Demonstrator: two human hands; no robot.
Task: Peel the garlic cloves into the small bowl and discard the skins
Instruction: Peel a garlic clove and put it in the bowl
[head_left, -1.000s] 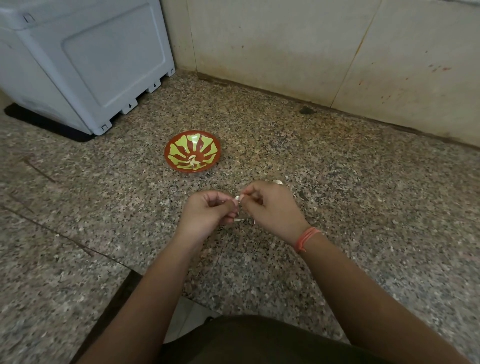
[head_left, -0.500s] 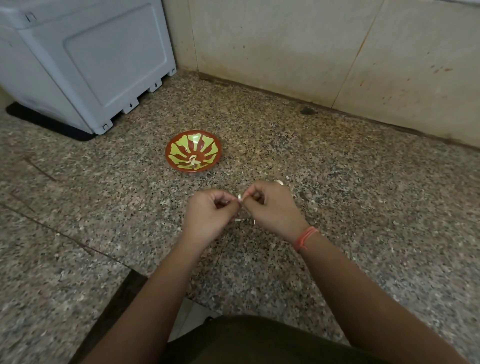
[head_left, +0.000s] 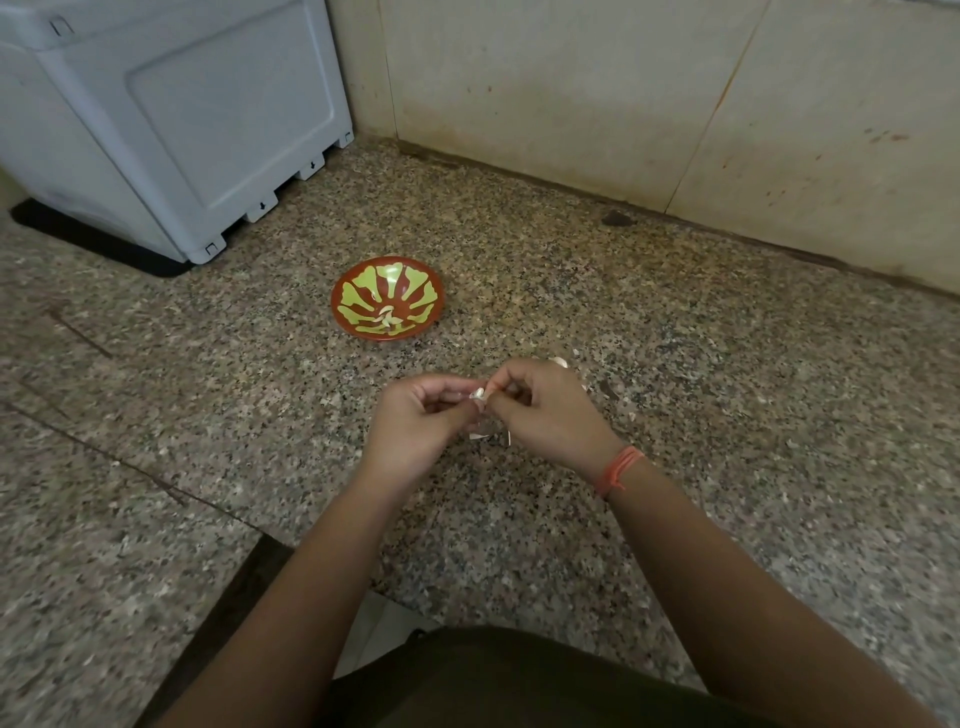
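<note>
l hand (head_left: 415, 422) & r hand (head_left: 551, 411) barely shifted, still pinching clove (head_left: 478, 393).

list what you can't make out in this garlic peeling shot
In the head view:
The garlic clove: pinched between left hand and right hand, whose fingers cover most of it; remaining skin unclear.
The pale pieces in the small bowl: too small to count.
The pale object beyond the right hand: knuckles hide most.
The grey plastic bin: cut off by top and left edges.
</note>
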